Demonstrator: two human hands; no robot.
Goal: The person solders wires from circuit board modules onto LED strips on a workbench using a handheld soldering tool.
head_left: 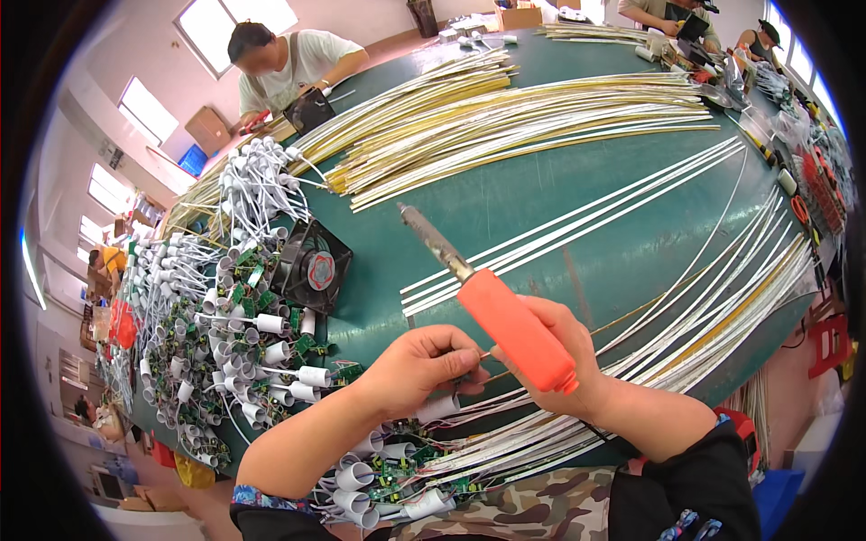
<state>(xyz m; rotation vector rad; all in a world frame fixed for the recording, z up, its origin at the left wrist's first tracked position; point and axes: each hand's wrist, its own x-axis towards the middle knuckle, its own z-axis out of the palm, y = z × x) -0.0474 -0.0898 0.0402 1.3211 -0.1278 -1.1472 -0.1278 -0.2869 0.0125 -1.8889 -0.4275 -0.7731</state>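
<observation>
My right hand (570, 347) is closed around the red-orange handle of a soldering iron (514, 326). Its metal barrel points up and to the left, over the table. Just left of it, my left hand (417, 368) has thumb and forefinger pinched together; the small thing between them is hidden. A thin strand runs between the two hands. Below the left fingers sits a white plastic cap (439, 408), slightly blurred. Long white and yellow strips (541, 440) with thin wires at their near ends fan out under my right forearm, beside white caps with green circuit boards (397, 469).
A heap of white caps and green boards (244, 361) covers the table's left side, beside a black fan (316, 268). Three or so white strips (577, 221) lie mid-table on the green top (379, 243). Beyond is a big strip bundle (514, 122). A co-worker (293, 68) sits across.
</observation>
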